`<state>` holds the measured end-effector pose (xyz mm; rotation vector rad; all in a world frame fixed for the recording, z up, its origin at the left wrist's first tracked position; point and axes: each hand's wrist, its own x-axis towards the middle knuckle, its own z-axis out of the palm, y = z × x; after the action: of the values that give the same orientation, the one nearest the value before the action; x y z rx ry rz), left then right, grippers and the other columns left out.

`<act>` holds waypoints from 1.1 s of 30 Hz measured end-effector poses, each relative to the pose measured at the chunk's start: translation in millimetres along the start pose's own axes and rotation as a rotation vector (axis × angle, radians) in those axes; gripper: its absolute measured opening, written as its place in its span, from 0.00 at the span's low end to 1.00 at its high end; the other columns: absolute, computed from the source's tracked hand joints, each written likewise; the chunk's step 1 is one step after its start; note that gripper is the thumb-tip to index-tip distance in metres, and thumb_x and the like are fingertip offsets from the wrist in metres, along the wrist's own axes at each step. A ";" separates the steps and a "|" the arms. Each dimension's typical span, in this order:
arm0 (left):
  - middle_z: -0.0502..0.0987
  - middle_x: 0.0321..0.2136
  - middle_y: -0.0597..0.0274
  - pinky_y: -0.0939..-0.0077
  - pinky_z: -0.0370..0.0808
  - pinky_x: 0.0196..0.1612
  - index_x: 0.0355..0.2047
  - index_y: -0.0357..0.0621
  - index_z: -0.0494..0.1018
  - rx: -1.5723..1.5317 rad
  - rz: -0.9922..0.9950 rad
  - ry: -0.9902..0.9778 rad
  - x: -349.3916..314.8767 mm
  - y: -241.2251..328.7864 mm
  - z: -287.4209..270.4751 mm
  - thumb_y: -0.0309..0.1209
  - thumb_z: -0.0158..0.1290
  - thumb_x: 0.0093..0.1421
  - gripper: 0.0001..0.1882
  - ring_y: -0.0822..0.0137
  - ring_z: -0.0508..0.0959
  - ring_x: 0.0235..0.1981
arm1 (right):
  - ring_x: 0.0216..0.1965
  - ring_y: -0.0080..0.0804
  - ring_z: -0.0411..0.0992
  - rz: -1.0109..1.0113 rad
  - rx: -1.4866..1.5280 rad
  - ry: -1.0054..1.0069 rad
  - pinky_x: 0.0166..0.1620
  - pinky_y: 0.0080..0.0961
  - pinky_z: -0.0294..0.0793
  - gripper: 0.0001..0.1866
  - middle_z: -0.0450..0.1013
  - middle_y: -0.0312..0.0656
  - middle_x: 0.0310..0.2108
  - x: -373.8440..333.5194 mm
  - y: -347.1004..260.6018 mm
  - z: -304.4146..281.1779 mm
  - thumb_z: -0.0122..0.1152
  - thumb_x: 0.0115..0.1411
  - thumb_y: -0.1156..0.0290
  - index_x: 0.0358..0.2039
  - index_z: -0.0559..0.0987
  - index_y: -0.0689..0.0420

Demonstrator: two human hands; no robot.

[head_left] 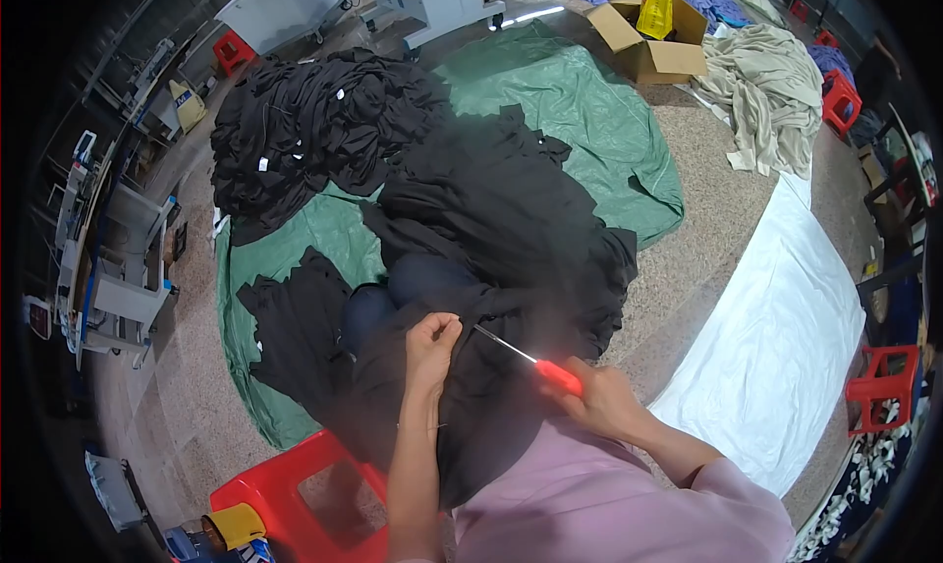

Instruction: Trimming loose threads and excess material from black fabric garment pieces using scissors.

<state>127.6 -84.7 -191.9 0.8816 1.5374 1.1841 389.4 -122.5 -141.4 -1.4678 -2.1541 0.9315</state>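
Note:
Black cloth [491, 406] lies across my lap, its folds running down between my arms. My left hand [428, 349] is closed in a pinch on an edge of this cloth, thumb and fingers pressed together. In my right hand [601, 398] is a red-handled tool [558, 376] with a thin metal shaft. Its shaft points up and left, with the tip at the cloth just right of my left fingertips. The exact shape of the tip is too small to make out.
A green sheet [589, 121] on the floor bears a black garment pile [314, 121] and more black cloth ahead. A red stool [285, 484] stands at lower left. White sheeting [776, 347], beige cloth [766, 82] and an open cardboard box [668, 62] are at right.

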 end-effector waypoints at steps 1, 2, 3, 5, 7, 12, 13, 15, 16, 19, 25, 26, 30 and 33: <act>0.77 0.29 0.70 0.84 0.68 0.36 0.34 0.35 0.78 0.004 0.017 0.000 -0.2 1.1 0.8 0.23 0.57 0.59 0.05 0.80 0.71 0.30 | 0.22 0.57 0.74 0.001 0.001 0.002 0.25 0.46 0.72 0.21 0.72 0.55 0.17 -0.2 0.3 -0.8 0.62 0.59 0.51 0.34 0.75 0.59; 0.77 0.29 0.70 0.84 0.68 0.36 0.34 0.35 0.78 0.005 0.018 -0.003 -0.2 -0.1 1.2 0.23 0.57 0.59 0.05 0.80 0.71 0.30 | 0.23 0.56 0.75 0.017 0.050 0.056 0.25 0.46 0.72 0.20 0.73 0.54 0.18 -0.1 0.4 -2.1 0.63 0.59 0.52 0.34 0.75 0.58; 0.76 0.29 0.69 0.83 0.68 0.35 0.35 0.36 0.78 0.128 0.098 0.039 -0.3 -2.7 1.4 0.24 0.58 0.58 0.05 0.79 0.71 0.30 | 0.23 0.56 0.75 0.033 0.100 0.111 0.26 0.45 0.72 0.19 0.74 0.53 0.19 -0.3 1.0 -3.6 0.64 0.59 0.52 0.35 0.75 0.57; 0.75 0.32 0.66 0.80 0.69 0.34 0.36 0.39 0.78 0.337 0.283 0.154 -3.7 9.4 11.6 0.25 0.59 0.56 0.07 0.74 0.72 0.30 | 0.24 0.56 0.74 0.093 0.120 0.190 0.25 0.44 0.71 0.16 0.74 0.52 0.20 0.2 9.1 -5.2 0.66 0.58 0.57 0.35 0.75 0.56; 0.74 0.39 0.63 0.72 0.70 0.39 0.38 0.44 0.77 0.542 0.525 0.256 -6.5 32.1 26.3 0.28 0.62 0.53 0.11 0.62 0.75 0.38 | 0.24 0.58 0.74 0.131 0.116 0.232 0.25 0.44 0.70 0.14 0.73 0.52 0.19 1.2 22.0 -7.6 0.66 0.58 0.60 0.35 0.75 0.56; 0.75 0.45 0.64 0.62 0.64 0.50 0.45 0.50 0.75 1.086 0.743 -0.064 -5.1 41.2 41.8 0.31 0.64 0.45 0.24 0.58 0.71 0.49 | 0.24 0.58 0.74 0.141 0.096 0.243 0.26 0.44 0.71 0.15 0.73 0.53 0.20 -0.3 18.4 -18.8 0.65 0.58 0.59 0.35 0.74 0.56; 0.75 0.45 0.64 0.62 0.64 0.50 0.45 0.50 0.75 1.086 0.746 -0.071 -2.7 36.4 42.6 0.31 0.64 0.45 0.24 0.58 0.71 0.49 | 0.24 0.57 0.74 0.138 0.075 0.230 0.26 0.44 0.71 0.15 0.73 0.53 0.20 -1.8 16.9 -18.4 0.65 0.59 0.59 0.35 0.74 0.56; 0.75 0.38 0.63 0.63 0.64 0.47 0.43 0.49 0.76 1.104 0.680 -0.016 1.5 29.8 44.4 0.31 0.63 0.46 0.20 0.58 0.72 0.45 | 0.24 0.57 0.74 0.142 0.085 0.211 0.26 0.44 0.71 0.15 0.73 0.53 0.20 -0.4 18.6 -15.5 0.65 0.59 0.58 0.35 0.74 0.56; 0.75 0.31 0.62 0.64 0.64 0.44 0.36 0.45 0.79 1.049 0.702 0.010 6.6 26.9 45.6 0.31 0.62 0.48 0.13 0.58 0.72 0.41 | 0.24 0.57 0.74 0.141 0.093 0.187 0.26 0.45 0.71 0.16 0.73 0.53 0.21 -0.2 19.9 -14.7 0.65 0.59 0.57 0.35 0.75 0.56; 0.76 0.30 0.61 0.61 0.65 0.44 0.30 0.43 0.80 1.038 0.509 -0.047 15.8 25.2 45.4 0.32 0.63 0.50 0.08 0.57 0.72 0.41 | 0.24 0.57 0.74 0.123 0.085 0.183 0.26 0.45 0.71 0.16 0.73 0.53 0.20 -2.1 15.4 -13.8 0.64 0.59 0.56 0.35 0.75 0.56; 0.81 0.26 0.64 0.81 0.72 0.33 0.35 0.30 0.80 0.137 -0.024 -0.156 27.2 43.0 34.4 0.27 0.59 0.58 0.10 0.76 0.77 0.28 | 0.22 0.57 0.73 0.078 0.045 0.134 0.24 0.44 0.71 0.17 0.72 0.51 0.18 -5.5 14.3 -17.6 0.65 0.59 0.56 0.34 0.74 0.56; 0.80 0.27 0.66 0.83 0.72 0.34 0.34 0.29 0.79 0.053 -0.056 -0.178 25.7 43.6 32.6 0.27 0.59 0.58 0.10 0.77 0.76 0.29 | 0.22 0.57 0.73 0.075 0.047 0.127 0.24 0.44 0.71 0.17 0.72 0.51 0.18 -5.4 13.7 -16.8 0.65 0.59 0.56 0.34 0.74 0.56; 0.80 0.30 0.66 0.82 0.72 0.36 0.37 0.32 0.80 0.041 -0.050 -0.222 33.9 49.0 26.7 0.27 0.59 0.58 0.09 0.77 0.76 0.31 | 0.21 0.57 0.73 0.029 0.099 0.184 0.23 0.43 0.70 0.15 0.73 0.51 0.18 -1.1 12.2 -10.0 0.66 0.58 0.58 0.33 0.74 0.55; 0.79 0.38 0.60 0.75 0.72 0.42 0.44 0.33 0.77 0.251 0.331 0.024 51.2 59.1 10.0 0.29 0.61 0.56 0.16 0.68 0.77 0.39 | 0.27 0.56 0.75 0.053 0.144 0.257 0.27 0.41 0.71 0.13 0.75 0.52 0.23 3.0 2.8 -14.3 0.66 0.58 0.62 0.37 0.76 0.55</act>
<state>122.6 -18.9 -148.7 1.3338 1.6247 1.2508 399.2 -114.6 -133.4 -1.4904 -1.8353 0.8450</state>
